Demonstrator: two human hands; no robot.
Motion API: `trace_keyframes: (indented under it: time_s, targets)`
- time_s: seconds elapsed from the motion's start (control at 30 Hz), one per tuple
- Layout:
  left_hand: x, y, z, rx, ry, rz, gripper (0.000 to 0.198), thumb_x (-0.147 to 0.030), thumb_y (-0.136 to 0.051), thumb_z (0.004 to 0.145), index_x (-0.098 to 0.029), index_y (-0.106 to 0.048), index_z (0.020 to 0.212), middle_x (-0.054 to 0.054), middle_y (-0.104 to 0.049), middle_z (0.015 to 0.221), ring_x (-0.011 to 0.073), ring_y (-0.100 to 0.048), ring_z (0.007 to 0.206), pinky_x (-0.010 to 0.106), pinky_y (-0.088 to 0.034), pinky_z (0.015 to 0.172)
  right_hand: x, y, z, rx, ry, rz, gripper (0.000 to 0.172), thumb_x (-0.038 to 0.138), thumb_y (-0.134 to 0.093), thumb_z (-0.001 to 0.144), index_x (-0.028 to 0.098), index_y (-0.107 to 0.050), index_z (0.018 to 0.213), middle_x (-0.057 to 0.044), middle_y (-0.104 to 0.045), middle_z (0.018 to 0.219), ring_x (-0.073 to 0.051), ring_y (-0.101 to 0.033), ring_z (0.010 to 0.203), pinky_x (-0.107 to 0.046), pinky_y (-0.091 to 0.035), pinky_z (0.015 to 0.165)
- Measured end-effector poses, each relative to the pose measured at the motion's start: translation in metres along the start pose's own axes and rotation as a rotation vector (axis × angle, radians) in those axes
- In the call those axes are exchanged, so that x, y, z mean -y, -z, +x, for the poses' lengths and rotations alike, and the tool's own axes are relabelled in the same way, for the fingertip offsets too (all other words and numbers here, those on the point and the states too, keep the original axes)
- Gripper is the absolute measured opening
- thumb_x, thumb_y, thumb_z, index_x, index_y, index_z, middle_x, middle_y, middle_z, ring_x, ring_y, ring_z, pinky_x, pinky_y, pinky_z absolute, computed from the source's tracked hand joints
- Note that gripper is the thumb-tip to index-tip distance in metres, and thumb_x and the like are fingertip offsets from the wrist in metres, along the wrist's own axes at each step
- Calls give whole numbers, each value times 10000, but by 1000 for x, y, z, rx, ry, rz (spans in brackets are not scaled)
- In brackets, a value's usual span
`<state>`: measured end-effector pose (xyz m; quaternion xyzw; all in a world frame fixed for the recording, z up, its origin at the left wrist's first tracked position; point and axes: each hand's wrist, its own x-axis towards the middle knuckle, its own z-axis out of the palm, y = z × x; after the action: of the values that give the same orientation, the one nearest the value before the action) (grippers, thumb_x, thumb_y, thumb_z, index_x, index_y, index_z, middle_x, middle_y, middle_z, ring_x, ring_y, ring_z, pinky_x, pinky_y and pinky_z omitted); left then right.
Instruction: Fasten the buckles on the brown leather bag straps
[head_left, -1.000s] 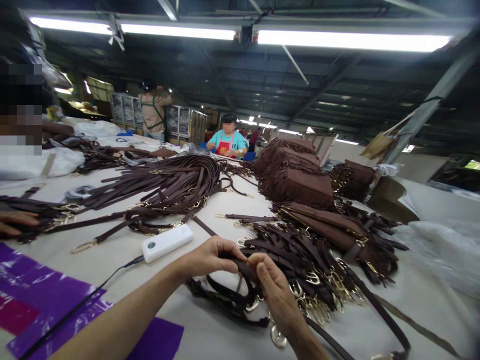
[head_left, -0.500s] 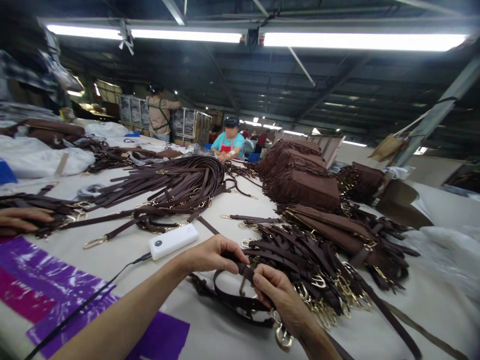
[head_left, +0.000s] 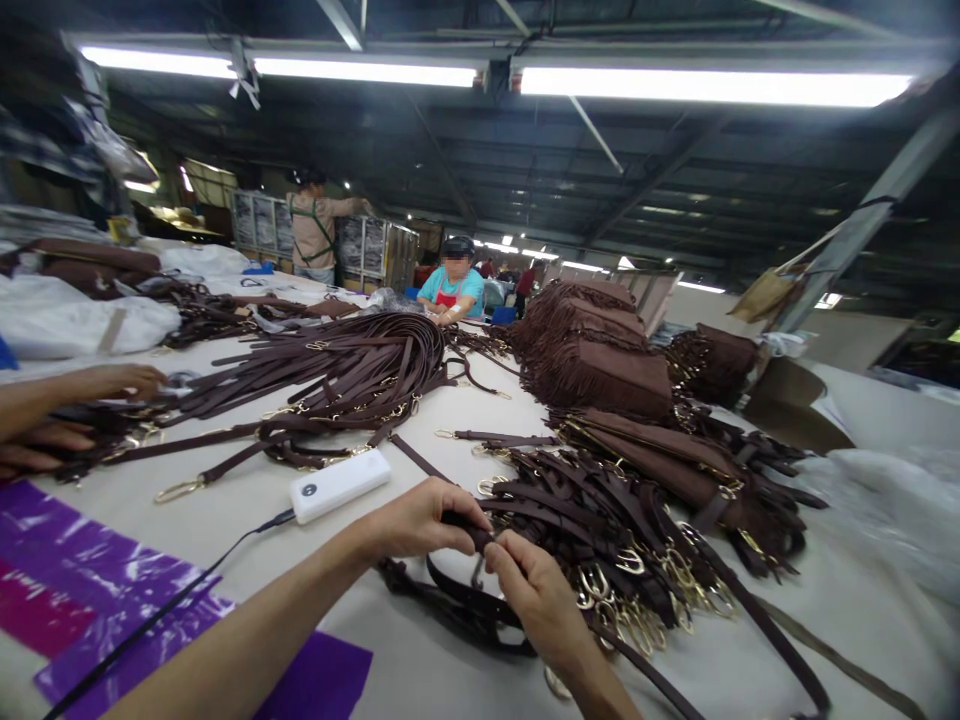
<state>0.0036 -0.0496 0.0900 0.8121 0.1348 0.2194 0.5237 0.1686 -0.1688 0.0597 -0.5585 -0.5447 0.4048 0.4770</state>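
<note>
My left hand and my right hand both pinch the same dark brown leather strap, which loops down onto the table between them. The fingers of both hands are closed on it, close together. Just right of my hands lies a heap of similar brown straps with gold clasps. A white power bank with a black cable lies just left of my left hand.
A long bundle of brown straps runs across the table's middle. Fringed brown bags are stacked behind. Another person's hands work at the left edge. Purple plastic sheet lies near left. Other people stand far back.
My hands have drawn closer together on the strap and my right hand has risen a little. The other person's hands at the left reach further over the straps.
</note>
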Motion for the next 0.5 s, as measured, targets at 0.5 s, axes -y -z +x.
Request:
trace_keyframes:
  time_s: [0.5]
  targets:
    - [-4, 10, -4, 95, 33, -99, 308, -277, -782, 690, -146, -749, 967, 45, -720, 871, 165, -620, 807, 246, -481, 782, -10, 13, -1, 378, -145, 448, 408, 520, -662, 830, 119, -634, 899, 7, -614, 584, -17, -335, 300, -144, -209, 294]
